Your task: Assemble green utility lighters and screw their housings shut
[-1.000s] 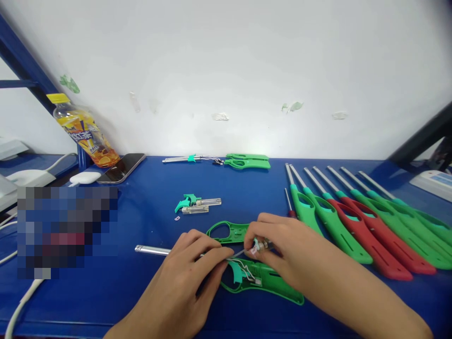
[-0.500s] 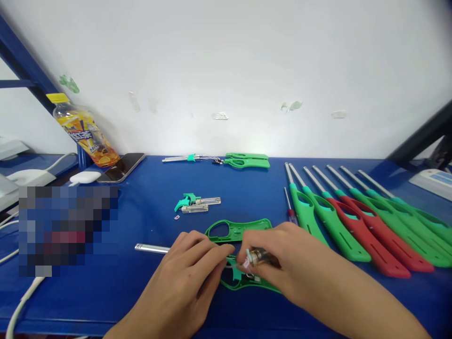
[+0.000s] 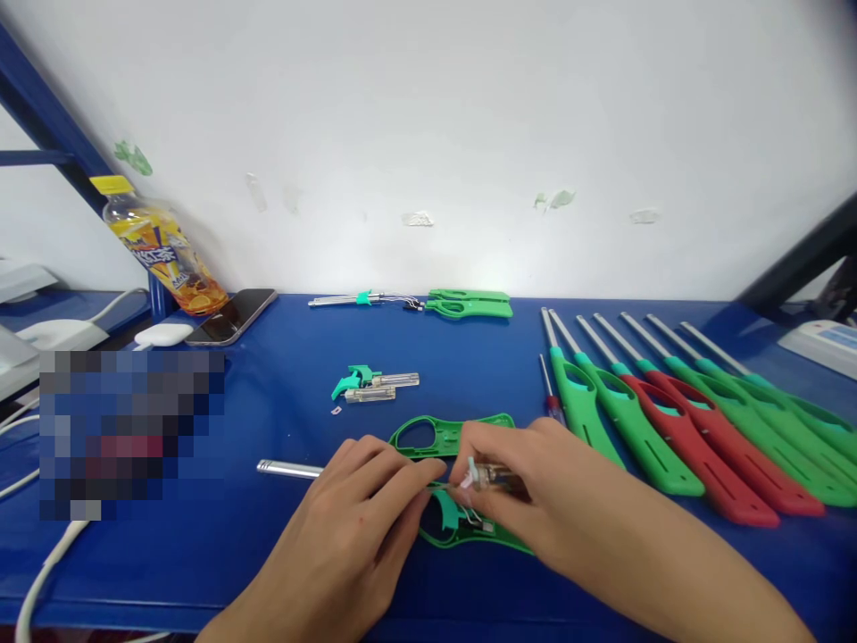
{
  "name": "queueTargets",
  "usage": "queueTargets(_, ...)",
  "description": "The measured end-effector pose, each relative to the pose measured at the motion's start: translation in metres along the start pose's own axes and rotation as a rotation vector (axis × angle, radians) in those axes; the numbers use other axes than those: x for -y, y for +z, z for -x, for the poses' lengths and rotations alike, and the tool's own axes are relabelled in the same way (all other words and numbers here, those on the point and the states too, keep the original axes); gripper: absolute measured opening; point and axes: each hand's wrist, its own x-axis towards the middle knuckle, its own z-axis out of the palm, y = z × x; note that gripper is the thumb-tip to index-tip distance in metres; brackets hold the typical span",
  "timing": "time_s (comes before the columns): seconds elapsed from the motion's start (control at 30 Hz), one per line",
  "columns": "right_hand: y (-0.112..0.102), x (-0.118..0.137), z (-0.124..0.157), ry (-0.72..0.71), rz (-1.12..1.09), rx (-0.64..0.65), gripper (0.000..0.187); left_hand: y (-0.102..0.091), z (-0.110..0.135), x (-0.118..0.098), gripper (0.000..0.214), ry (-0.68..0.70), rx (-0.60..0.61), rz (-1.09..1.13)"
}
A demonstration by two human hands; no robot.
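Note:
My left hand [image 3: 361,513] is closed over the front of an opened utility lighter, its fingertips at the lower green handle half [image 3: 512,539]. The lighter's metal tube [image 3: 287,469] sticks out to the left from under that hand. Between the thumb and fingers of my right hand [image 3: 555,487] is a clear fuel tank [image 3: 493,476], partly hidden, just above the handle half. A teal trigger [image 3: 449,513] and thin white wires [image 3: 472,515] show inside the shell. Behind both hands lies the other green handle half [image 3: 461,437], inner side up.
Finished-looking green lighters [image 3: 579,411] and red lighters [image 3: 676,429] lie in a row at right, beside a screwdriver [image 3: 553,406]. Loose triggers [image 3: 361,375] and clear tanks [image 3: 371,394] sit mid-table. Further back are lighter parts [image 3: 469,304], a phone [image 3: 234,316] and a bottle [image 3: 164,250].
My right fingers have shifted slightly with the fuel tank, showing more of the trigger and white wires. My left hand stays in nearly the same place.

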Motion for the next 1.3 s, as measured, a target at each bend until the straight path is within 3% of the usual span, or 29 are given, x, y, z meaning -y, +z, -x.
queueTargets(0.3,0.003,-0.001,0.001,-0.003,-0.002,0.036,0.016,0.0,0.001,-0.002,0.039,-0.032,-0.004,-0.012)
queueTargets(0.53,0.003,0.01,-0.003,-0.044,0.054,0.037,0.017,-0.004,0.001,-0.003,0.034,0.03,-0.101,0.017)
queueTargets(1.3,-0.007,0.002,-0.002,-0.033,-0.116,-0.007,0.015,-0.002,-0.001,0.0,0.033,-0.001,-0.088,0.056)
